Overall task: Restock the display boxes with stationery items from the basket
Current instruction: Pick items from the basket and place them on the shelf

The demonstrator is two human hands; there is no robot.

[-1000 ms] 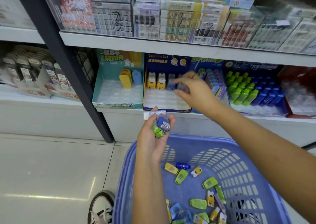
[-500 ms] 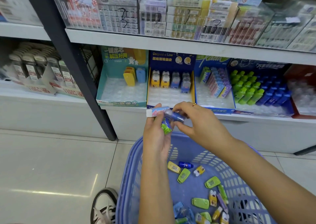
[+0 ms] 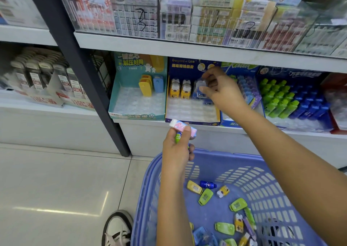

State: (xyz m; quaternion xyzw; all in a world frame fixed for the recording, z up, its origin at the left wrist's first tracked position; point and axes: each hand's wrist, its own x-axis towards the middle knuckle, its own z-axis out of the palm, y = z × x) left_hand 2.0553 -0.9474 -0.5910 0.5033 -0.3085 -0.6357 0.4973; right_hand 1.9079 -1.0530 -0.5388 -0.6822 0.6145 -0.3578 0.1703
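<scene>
Right hand [image 3: 222, 91] pinches a blurred item [image 3: 201, 85] — left hand [image 3: 177, 149] grips pink eraser [image 3: 183, 128].

We see a basket [image 3: 225, 156] of blue moulded plastic, smooth with a dull sheen. The floor [image 3: 56, 189] is glossy tile and mirrors a light. The shelf [image 3: 169, 43] looks like white painted metal, matt; the post [image 3: 82, 73] is dark and matt. A guard [image 3: 93, 11] of clear, shiny plastic fronts the upper goods. The box [image 3: 184, 65] is printed card, its tray [image 3: 191, 110] clear glossy plastic. The eraser [image 3: 180, 126] wears a smooth paper sleeve. The packet [image 3: 201, 83], blurred, has shiny clear wrap. The shoe [image 3: 118, 227] looks like cloth.
</scene>
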